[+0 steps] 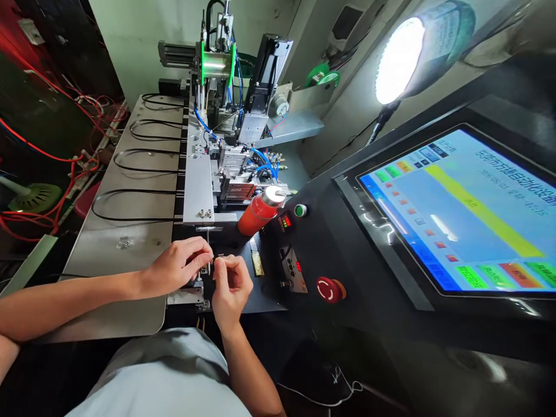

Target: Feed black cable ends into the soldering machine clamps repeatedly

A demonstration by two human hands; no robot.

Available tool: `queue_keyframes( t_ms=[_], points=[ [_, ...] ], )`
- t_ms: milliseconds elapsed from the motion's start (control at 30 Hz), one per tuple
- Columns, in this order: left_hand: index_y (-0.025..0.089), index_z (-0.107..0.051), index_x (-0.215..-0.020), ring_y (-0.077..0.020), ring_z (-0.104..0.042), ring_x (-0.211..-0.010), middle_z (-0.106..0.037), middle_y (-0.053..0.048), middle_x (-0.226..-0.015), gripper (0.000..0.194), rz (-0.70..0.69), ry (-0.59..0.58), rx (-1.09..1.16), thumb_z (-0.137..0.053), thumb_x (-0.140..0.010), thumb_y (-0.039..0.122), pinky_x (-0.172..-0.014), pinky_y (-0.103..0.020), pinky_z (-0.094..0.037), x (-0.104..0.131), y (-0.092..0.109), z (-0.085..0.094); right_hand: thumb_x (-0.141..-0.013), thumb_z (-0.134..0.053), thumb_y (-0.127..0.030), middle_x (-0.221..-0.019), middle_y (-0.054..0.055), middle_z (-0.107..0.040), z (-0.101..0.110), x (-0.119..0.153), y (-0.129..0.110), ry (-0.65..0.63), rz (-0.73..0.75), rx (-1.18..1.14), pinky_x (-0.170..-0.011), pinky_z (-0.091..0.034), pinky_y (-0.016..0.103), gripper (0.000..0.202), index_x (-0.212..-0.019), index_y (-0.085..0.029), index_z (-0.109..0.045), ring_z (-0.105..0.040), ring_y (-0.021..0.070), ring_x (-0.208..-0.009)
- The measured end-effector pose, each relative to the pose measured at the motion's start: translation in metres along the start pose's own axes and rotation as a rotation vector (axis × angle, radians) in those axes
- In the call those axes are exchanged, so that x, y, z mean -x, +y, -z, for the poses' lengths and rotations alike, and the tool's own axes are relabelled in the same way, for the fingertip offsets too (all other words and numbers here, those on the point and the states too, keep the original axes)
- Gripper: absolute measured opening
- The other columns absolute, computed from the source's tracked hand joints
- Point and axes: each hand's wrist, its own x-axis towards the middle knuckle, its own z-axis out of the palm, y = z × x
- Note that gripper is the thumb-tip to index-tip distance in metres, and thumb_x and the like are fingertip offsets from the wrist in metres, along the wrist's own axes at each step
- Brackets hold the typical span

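Observation:
My left hand [185, 263] reaches in over the metal plate, its thumb and fingers closed in a pinch. Facing it, my right hand [233, 289] is pinched too, thumb against forefinger, the other fingers curled. The fingertips almost meet above a small metal fixture [197, 294] at the near end of the machine. Whatever lies between the fingertips is too small to make out. Looped black cables [130, 191] lie in a row on the metal plate [104, 255], their ends running to the machine's rail [197, 185].
A red bottle [256, 214] stands just beyond my right hand. Right of it are a green button [300, 210], a red emergency stop [330, 289] and a tilted touchscreen [456, 214]. A lit lamp [399, 61] hangs above. A wire spool [217, 65] tops the machine.

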Motion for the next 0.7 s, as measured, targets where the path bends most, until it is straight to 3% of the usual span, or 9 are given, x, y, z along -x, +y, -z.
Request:
queue_keyframes(
  t_ms=[100, 233, 567, 700],
  points=[
    [0.016, -0.058, -0.075, -0.0114, -0.053, -0.064, -0.06, -0.001, -0.071, 0.027, -0.003, -0.007, -0.22, -0.042, -0.093, 0.027, -0.062, -0.022, -0.039, -0.008, -0.005, 0.009, -0.09, -0.056, -0.039, -0.064, -0.004, -0.049, 0.017, -0.009, 0.004, -0.054, -0.068, 0.05, -0.051, -0.036, 0.022, 0.025, -0.077, -0.018, -0.059, -0.044, 0.0091, -0.055],
    [0.016, -0.063, -0.078, -0.0132, -0.057, -0.066, -0.066, -0.002, -0.073, 0.026, 0.123, -0.069, -0.327, -0.043, -0.091, 0.024, -0.065, -0.023, -0.038, -0.014, -0.013, 0.014, -0.09, -0.056, -0.039, -0.063, -0.004, -0.048, 0.031, -0.013, 0.016, 0.046, -0.108, 0.052, -0.053, -0.036, 0.022, 0.027, -0.077, -0.017, -0.061, -0.044, 0.009, -0.056],
    [0.015, -0.064, -0.075, -0.0121, -0.051, -0.059, -0.064, -0.002, -0.069, 0.029, 0.175, -0.095, -0.379, -0.042, -0.091, 0.026, -0.061, -0.023, -0.032, -0.015, -0.017, 0.008, -0.088, -0.058, -0.041, -0.059, -0.005, -0.048, 0.028, -0.011, 0.02, 0.064, -0.159, 0.124, -0.05, -0.034, 0.022, 0.03, -0.07, -0.017, -0.058, -0.042, 0.0088, -0.053],
    [0.015, -0.063, -0.074, -0.0119, -0.049, -0.056, -0.061, -0.002, -0.065, 0.029, 0.173, -0.074, -0.437, -0.043, -0.092, 0.026, -0.059, -0.023, -0.031, -0.015, -0.017, 0.006, -0.09, -0.055, -0.04, -0.06, -0.005, -0.047, 0.027, -0.014, 0.023, -0.069, -0.152, 0.167, -0.051, -0.034, 0.022, 0.029, -0.071, -0.017, -0.056, -0.042, 0.0091, -0.054]
  ],
)
